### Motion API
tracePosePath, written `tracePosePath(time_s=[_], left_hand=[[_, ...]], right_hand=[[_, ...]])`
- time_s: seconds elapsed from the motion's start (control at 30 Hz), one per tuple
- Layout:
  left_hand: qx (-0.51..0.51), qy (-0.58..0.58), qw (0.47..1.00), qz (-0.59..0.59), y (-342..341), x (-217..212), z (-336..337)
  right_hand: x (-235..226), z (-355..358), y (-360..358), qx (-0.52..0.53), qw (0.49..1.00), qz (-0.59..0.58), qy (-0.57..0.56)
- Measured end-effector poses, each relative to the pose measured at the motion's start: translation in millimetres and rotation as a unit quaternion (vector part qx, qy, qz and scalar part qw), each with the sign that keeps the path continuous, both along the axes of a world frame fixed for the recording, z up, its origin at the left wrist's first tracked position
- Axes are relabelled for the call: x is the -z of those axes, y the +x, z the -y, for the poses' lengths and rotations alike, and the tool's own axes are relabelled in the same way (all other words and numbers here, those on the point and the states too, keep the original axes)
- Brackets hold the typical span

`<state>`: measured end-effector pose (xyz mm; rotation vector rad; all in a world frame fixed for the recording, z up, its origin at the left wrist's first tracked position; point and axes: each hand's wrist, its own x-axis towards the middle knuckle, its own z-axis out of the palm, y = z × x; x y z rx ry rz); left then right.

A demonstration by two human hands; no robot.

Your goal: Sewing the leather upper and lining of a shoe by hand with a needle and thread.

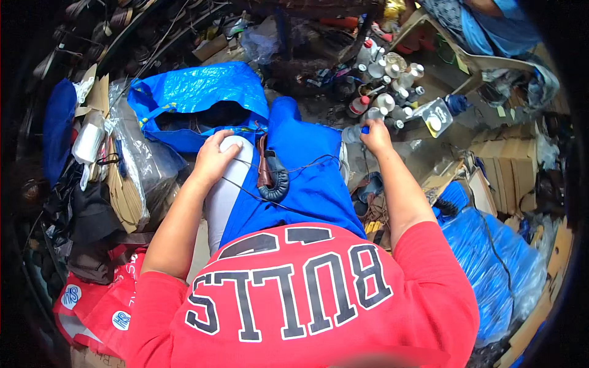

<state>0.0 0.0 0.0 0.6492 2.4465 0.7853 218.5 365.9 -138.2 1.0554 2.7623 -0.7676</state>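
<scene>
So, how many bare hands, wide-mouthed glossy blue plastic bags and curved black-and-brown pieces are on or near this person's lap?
Bare hands (left hand, right hand): 2
Wide-mouthed glossy blue plastic bag: 1
Curved black-and-brown piece: 1
Total: 4

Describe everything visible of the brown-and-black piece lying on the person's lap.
The piece looks leather-like: a narrow, glossy reddish-brown part on the left, and a black part that curves round with a ribbed or gathered edge at the lower right. Its long side points away from the person. It rests on blue cloth over the lap, between the left hand and right hand, neither touching it. Thin dark cord crosses there; whether it is attached is unclear.
</scene>
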Motion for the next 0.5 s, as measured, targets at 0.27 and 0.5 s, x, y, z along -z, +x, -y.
tracePosePath(time_s=[0.27,0.5], left_hand=[[0.012,-0.018,0.999,-0.025,14,-17,-3],[0.006,-0.024,0.999,-0.039,10,-15,-6]], right_hand=[[29,-9,-61,0.015,0.994,-0.091,0.058],[60,-23,-93,-0.004,0.993,-0.082,0.081]])
